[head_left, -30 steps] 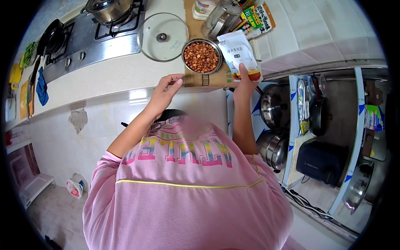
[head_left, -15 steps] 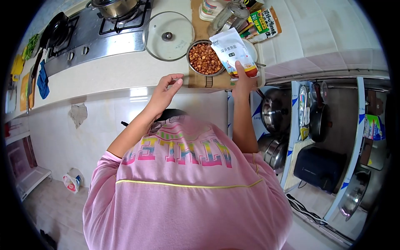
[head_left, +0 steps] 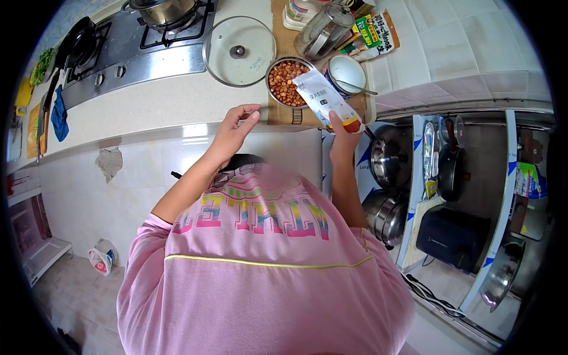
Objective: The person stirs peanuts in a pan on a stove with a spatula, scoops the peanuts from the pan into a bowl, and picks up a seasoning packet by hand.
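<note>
My right hand point(head_left: 345, 133) grips the lower end of a white bag of salt point(head_left: 320, 94), thumb on its printed front. The bag slants over the right rim of a round metal bowl point(head_left: 271, 89), hiding part of it. Reddish-brown peanuts point(head_left: 285, 81) fill that bowl. A white bowl point(head_left: 348, 72) with a spoon point(head_left: 361, 88) across it stands just right of the bag. My left hand point(head_left: 238, 127) hovers at the counter's front edge, fingers loosely bent with a gap to the thumb, holding nothing. Nearest to it is a glass lid point(head_left: 255, 56) lying on the counter.
Behind the bowls stand a metal-lidded jar point(head_left: 319, 35) and a green seasoning pouch point(head_left: 370, 35). A gas stove point(head_left: 160, 59) with a steel pot point(head_left: 163, 10) is at the left. Below right, an open drawer holds pots point(head_left: 387, 157) and a dark blue case point(head_left: 452, 239).
My right hand has brought the bag of salt down and tilted it further over, uncovering the white bowl and spoon. My left hand has stayed in place.
</note>
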{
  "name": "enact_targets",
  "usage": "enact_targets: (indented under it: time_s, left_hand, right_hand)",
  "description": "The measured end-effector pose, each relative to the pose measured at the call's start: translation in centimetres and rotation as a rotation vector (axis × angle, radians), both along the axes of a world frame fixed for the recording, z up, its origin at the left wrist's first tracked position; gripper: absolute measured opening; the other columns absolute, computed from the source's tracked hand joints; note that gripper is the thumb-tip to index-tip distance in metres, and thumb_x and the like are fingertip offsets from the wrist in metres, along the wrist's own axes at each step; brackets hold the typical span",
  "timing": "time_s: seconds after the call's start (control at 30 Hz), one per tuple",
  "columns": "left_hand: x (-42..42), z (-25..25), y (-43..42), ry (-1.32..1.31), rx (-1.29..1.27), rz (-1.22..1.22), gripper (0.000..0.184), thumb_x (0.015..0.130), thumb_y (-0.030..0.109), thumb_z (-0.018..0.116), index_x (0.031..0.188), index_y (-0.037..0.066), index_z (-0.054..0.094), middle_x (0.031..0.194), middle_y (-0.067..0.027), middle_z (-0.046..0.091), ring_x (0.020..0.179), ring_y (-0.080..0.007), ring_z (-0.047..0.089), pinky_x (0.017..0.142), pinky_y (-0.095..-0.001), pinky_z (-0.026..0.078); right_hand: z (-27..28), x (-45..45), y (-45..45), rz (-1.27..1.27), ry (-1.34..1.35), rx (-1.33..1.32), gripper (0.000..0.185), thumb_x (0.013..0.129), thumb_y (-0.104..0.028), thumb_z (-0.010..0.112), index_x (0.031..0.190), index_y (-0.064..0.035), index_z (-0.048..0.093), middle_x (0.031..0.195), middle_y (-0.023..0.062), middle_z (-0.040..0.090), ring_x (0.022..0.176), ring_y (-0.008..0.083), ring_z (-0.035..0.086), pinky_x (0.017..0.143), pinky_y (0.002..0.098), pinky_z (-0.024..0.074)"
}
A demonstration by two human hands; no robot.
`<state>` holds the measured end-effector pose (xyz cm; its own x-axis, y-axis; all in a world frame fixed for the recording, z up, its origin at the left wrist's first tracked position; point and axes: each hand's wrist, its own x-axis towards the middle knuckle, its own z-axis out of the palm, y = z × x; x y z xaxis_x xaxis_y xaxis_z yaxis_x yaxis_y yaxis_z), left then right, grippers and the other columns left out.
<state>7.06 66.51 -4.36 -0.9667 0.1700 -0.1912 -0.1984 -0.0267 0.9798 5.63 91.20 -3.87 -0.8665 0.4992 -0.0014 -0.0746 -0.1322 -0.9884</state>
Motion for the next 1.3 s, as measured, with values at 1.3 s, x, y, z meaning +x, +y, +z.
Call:
enact_targets:
  time_s: [1.3]
  left_hand:
    - [0.4,-0.2,-1.1,0.012,0.001,0.028,0.032,0.09,0.028,0.051,0.115,0.009,0.054,0.104,-0.0032,0.05,0.098,-0.0123,0.043,0.091,-0.0255,0.032]
  right_hand:
    - [2.0,-5.4,-3.2,-0.111,-0.036,0.228,0.056,0.07,-0.015,0.073,0.113,0.0052,0.045,0.107,0.0126,0.054,0.094,0.0187,0.055,0.08,0.0273,0.045]
